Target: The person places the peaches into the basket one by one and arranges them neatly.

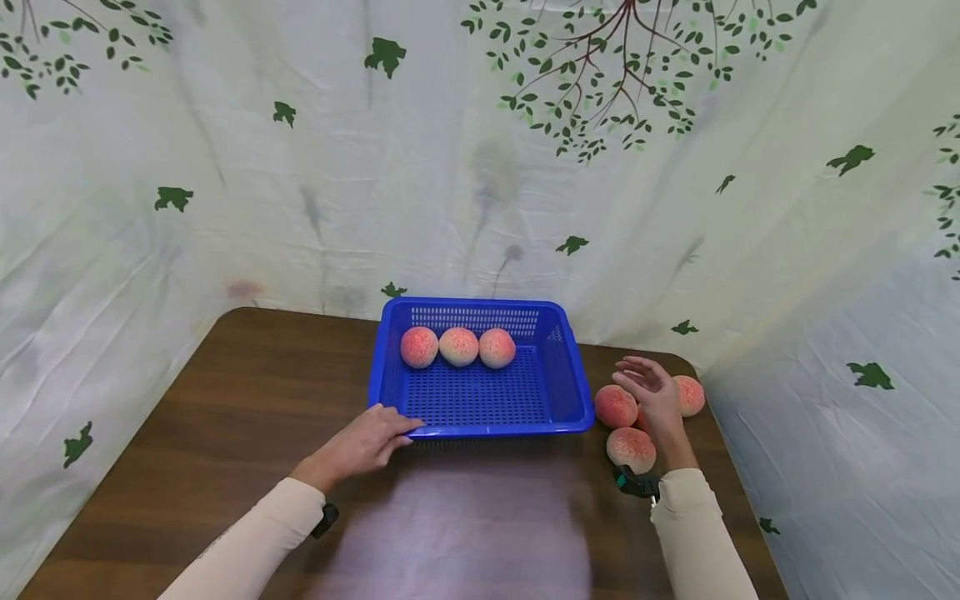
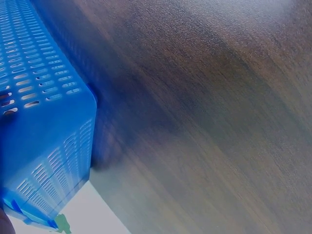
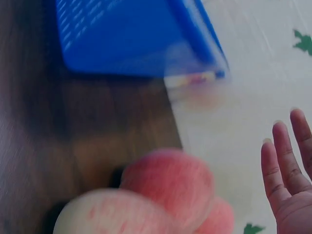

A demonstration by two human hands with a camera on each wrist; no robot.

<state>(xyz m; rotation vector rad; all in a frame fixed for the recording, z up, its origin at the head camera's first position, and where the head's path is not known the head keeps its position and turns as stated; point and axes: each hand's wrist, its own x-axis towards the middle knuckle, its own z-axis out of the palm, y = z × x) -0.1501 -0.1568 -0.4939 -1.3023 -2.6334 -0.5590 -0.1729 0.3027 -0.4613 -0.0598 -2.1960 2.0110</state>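
Observation:
Three peaches, the middle one (image 1: 458,347) paler, sit in a row near the back of a blue plastic basket (image 1: 480,431). My left hand (image 1: 362,446) grips the basket's front rim near its left corner. In the left wrist view, the perforated basket wall (image 2: 44,131) fills the left side, with only bits of the hand at the edge. My right hand (image 1: 654,398) hovers over several peaches right of the basket, its fingers (image 3: 287,165) apart and holding nothing. Around it are a redder peach (image 1: 615,406), a front peach (image 1: 632,450) and a right peach (image 1: 688,396); another is mostly hidden.
The brown wooden table (image 1: 247,400) extends left and in front of the basket. A pale curtain (image 1: 315,192) printed with leaves hangs behind the table and along both sides. Dark wrist straps (image 1: 636,483) are worn at the sleeves.

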